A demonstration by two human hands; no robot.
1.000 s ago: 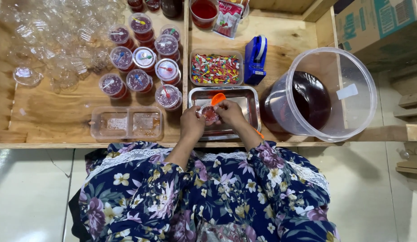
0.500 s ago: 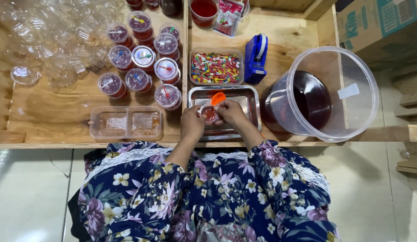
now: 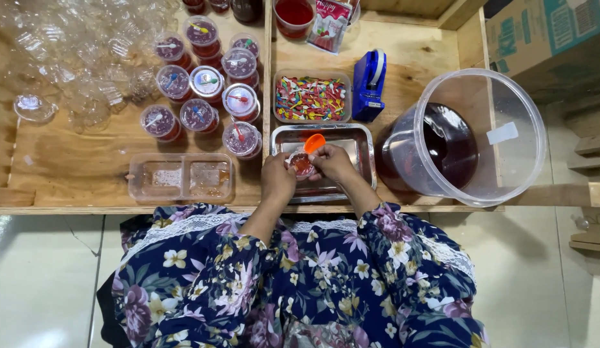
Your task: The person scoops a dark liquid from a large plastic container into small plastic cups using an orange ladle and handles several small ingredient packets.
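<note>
A red and white pouch [image 3: 331, 24] stands at the top edge. A brown carton [image 3: 545, 32] with teal print, perhaps half-seen, sits top right.

Cup [image 3: 301, 164] over tray [image 3: 358, 138], bucket [image 3: 500, 103] right, sealed cups [image 3: 200, 84] left

8 sealed red jelly cups [image 3: 198, 115], 1 metal tray [image 3: 358, 138], 1 blue tape dispenser [image 3: 369, 85], 1 large clear bucket [image 3: 480, 138], 2 hands [image 3: 277, 177]

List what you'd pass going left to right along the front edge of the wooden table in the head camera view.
clear two-compartment tray → left hand → small cup of red liquid → right hand → big clear bucket of dark red liquid. Both hands hold the cup over a steel tray.
</note>
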